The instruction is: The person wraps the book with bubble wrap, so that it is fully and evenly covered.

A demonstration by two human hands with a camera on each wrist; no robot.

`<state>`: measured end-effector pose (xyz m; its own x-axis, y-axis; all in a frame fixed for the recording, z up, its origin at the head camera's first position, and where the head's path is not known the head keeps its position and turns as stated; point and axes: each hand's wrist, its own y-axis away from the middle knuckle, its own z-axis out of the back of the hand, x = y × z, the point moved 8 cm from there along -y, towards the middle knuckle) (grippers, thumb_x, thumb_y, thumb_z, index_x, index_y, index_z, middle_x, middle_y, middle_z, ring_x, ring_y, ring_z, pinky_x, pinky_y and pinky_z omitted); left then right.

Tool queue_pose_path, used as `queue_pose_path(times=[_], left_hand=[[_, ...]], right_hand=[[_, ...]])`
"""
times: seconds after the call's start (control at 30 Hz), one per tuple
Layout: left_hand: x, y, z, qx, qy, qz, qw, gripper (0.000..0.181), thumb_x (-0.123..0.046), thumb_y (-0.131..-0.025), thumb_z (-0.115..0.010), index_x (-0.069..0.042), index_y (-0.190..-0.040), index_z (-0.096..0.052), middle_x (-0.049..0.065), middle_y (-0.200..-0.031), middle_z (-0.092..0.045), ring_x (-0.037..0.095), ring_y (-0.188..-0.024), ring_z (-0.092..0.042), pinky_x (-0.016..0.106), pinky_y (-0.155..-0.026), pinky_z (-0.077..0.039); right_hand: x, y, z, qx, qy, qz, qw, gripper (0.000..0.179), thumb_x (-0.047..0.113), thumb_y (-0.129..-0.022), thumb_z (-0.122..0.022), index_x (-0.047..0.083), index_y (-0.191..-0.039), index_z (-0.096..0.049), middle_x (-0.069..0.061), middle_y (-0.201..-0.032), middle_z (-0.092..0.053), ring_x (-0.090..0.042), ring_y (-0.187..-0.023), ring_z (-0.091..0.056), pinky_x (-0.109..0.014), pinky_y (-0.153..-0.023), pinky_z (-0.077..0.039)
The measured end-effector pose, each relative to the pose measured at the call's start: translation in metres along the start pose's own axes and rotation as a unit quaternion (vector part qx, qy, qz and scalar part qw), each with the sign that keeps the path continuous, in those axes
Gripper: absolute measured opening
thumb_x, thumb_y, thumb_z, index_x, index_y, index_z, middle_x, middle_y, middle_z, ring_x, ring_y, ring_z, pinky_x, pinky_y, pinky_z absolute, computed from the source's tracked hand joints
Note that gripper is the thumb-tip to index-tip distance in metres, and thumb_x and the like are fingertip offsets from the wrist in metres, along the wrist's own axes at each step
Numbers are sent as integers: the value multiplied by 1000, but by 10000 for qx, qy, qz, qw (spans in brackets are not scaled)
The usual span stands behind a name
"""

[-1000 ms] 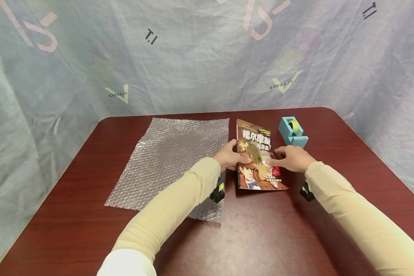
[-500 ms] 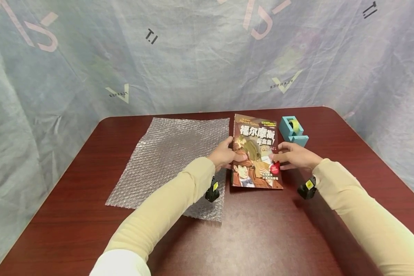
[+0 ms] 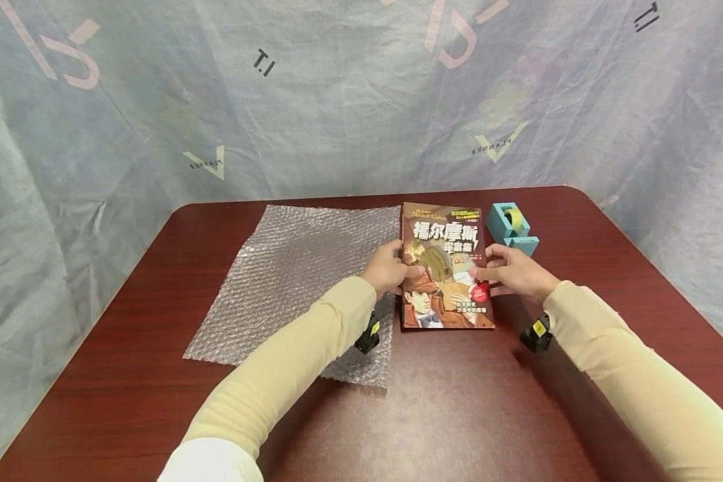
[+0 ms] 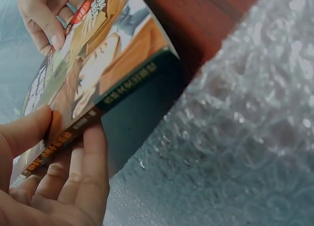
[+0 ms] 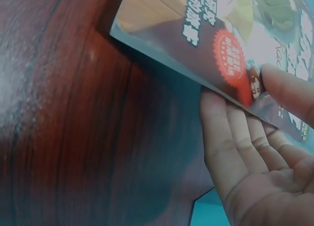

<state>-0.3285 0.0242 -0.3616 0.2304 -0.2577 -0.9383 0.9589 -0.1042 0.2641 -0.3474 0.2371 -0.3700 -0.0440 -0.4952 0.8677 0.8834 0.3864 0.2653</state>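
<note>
Both hands hold a paperback book (image 3: pixel 448 294) with an illustrated brown cover and white title characters. My left hand (image 3: pixel 388 269) grips its spine side, thumb on the cover and fingers underneath, as the left wrist view shows along the spine (image 4: pixel 132 84). On the opposite long edge my right hand (image 3: pixel 521 271) pinches the book, thumb on top and fingers below; the right wrist view shows those fingers (image 5: pixel 235 138) under the edge. The book is raised off the table, cover up. Left of it lies a flat sheet of bubble wrap (image 3: pixel 295 268), close to the left hand.
A light blue tape dispenser (image 3: pixel 509 227) with a yellow roll stands behind the right hand. The dark red wooden table (image 3: pixel 458 415) has a rounded far edge. Behind it hangs a grey printed cloth (image 3: pixel 349 100).
The book, tilted a second ago, has turned flatter to face up and shifted slightly left. The right hand has moved from over the cover to its right edge. The bubble wrap stays put.
</note>
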Motion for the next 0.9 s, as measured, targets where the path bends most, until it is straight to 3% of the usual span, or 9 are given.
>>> queue_pose_path(times=[0.2, 0.37, 0.47, 0.53, 0.63, 0.9], left_hand=[[-4, 3, 0, -10, -235, 21, 9997, 26, -5, -93, -74, -9, -93, -48, 4, -72, -52, 16, -63, -61, 43, -69, -59], [-4, 5, 4, 32, -177, 175, 9997, 23, -6, -93, -74, -7, -93, -51, 5, -81, -54, 16, -64, -60, 43, -72, -61], [-3, 5, 7, 106, -73, 299, 9995, 25, -6, -93, -74, -4, -112, -58, 4, -82, -56, 14, -62, -60, 39, -69, -61], [-3, 6, 11, 142, -20, 340, 9993, 41, -6, -93, -74, -3, -130, -56, 4, -81, -58, 14, -62, -61, 37, -67, -61], [-3, 7, 19, 151, -40, 389, 9991, 58, -6, -93, -74, -3, -146, -49, 5, -81, -60, 14, -64, -61, 35, -66, -61], [-3, 11, 43, 139, -95, 524, 9985, 33, -6, -93, -74, 0, -120, -57, 5, -84, -59, 14, -69, -60, 28, -55, -56]], right_hand=[[-2, 1, 1, -66, 171, -28, 9998, 53, 20, -102, -64, -11, -136, -38, -19, -114, -56, -14, -89, -62, -36, -82, -60], [1, 3, 0, -14, 336, -30, 9994, 57, 22, -102, -64, -13, -139, -39, -19, -117, -60, -15, -92, -62, -37, -85, -59], [6, 2, -1, -8, 358, -12, 9994, 58, 21, -102, -64, -14, -140, -38, -17, -116, -61, -13, -91, -62, -35, -83, -59], [10, 3, -2, -14, 367, -21, 9993, 60, 21, -102, -64, -15, -142, -37, -18, -117, -59, -13, -91, -61, -34, -83, -59], [15, 3, -6, -20, 370, -81, 9993, 65, 21, -102, -64, -16, -146, -33, -23, -125, -55, -15, -95, -61, -36, -87, -58], [30, -4, -20, 22, 345, -92, 9994, 74, 23, -102, -64, -16, -151, -26, -29, -135, -50, -26, -109, -62, -41, -92, -56]])
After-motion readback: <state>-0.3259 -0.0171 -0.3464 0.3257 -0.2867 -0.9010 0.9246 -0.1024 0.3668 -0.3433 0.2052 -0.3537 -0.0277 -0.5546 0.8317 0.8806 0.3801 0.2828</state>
